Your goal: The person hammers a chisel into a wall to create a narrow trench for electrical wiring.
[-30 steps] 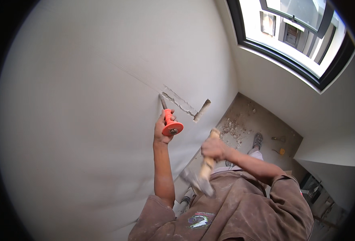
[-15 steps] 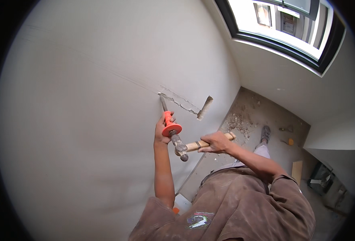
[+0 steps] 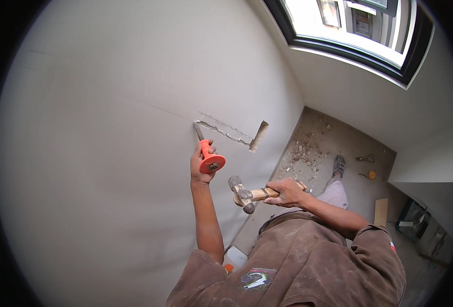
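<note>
My left hand (image 3: pixel 202 162) is wrapped round the red grip of a chisel (image 3: pixel 205 149) that has a round hand guard. The chisel's steel tip meets the pale wall (image 3: pixel 114 169) at the left end of a ragged, chipped groove (image 3: pixel 224 132). That groove runs right to a short, deeper slot (image 3: pixel 259 136). Closed around a wooden handle, my right hand (image 3: pixel 285 193) holds a ball-peen hammer (image 3: pixel 243 195). The hammer's head is apart from the chisel, below and to the right of its guard. Faint pencil-like lines continue leftward from the groove.
Plaster rubble (image 3: pixel 303 153) lies along the wall's foot, near my shoe (image 3: pixel 338 166). An orange tape measure (image 3: pixel 372 174) and a small handled tool (image 3: pixel 365 158) rest on the floor. A board (image 3: pixel 380 212) stands at right; a dark-framed window (image 3: pixel 349 48) is above.
The hammer head has drawn back from the chisel's struck end, down and to the right. The chisel tip has shifted slightly left along the wall.
</note>
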`<control>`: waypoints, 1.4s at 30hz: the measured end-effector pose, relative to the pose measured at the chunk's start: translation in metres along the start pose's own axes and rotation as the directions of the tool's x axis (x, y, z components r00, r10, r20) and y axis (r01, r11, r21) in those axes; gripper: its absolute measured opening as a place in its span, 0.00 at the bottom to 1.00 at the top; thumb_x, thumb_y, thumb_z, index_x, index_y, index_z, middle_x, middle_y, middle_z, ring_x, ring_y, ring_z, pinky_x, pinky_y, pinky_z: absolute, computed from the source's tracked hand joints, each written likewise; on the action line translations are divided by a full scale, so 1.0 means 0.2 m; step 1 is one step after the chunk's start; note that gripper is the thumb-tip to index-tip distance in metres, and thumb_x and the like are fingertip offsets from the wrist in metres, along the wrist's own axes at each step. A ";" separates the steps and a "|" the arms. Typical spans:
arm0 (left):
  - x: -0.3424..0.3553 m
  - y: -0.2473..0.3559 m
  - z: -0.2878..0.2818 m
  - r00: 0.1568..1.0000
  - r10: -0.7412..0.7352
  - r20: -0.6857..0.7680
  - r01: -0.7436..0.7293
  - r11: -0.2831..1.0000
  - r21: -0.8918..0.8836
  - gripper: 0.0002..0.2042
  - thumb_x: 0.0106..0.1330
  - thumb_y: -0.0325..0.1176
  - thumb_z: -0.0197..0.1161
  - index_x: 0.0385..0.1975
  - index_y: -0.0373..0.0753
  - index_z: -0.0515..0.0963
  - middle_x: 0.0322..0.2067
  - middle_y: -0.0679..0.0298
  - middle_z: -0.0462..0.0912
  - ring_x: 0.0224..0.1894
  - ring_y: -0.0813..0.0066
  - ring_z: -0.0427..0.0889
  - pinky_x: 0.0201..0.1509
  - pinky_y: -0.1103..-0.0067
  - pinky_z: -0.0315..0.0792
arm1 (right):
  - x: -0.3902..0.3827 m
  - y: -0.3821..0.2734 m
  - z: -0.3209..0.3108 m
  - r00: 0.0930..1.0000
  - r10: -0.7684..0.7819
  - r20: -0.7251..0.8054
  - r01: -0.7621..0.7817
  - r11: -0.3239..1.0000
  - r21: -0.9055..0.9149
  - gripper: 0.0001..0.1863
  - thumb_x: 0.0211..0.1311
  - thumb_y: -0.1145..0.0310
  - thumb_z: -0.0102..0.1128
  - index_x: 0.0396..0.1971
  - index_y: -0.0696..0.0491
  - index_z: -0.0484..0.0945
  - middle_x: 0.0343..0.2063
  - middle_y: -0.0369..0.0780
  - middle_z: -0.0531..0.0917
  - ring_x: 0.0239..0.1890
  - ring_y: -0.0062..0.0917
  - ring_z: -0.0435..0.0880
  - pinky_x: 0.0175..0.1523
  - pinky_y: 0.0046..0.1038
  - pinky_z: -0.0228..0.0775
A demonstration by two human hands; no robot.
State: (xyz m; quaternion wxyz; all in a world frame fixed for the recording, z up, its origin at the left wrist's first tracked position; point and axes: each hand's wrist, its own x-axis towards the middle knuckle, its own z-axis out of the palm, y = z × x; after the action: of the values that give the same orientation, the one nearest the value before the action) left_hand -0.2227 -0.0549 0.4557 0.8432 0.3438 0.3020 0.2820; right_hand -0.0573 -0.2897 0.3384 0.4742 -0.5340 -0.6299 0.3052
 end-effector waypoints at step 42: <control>-0.02 0.06 0.05 0.998 -0.007 -0.064 0.002 0.997 -0.075 0.18 0.73 0.44 0.43 0.47 0.33 0.66 0.25 0.64 0.71 0.23 0.76 0.71 0.27 0.82 0.71 | 0.18 -0.31 -0.07 0.904 -0.413 -0.114 0.427 0.887 0.174 0.29 0.46 0.41 0.65 0.22 0.54 0.69 0.18 0.41 0.71 0.22 0.40 0.74 0.26 0.36 0.63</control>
State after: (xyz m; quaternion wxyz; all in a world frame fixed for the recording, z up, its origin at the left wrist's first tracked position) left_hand -0.2220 -0.0540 0.4719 0.8460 0.3022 0.3187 0.3022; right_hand -0.0675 -0.2717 0.4084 0.6019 -0.3470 -0.6796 0.2355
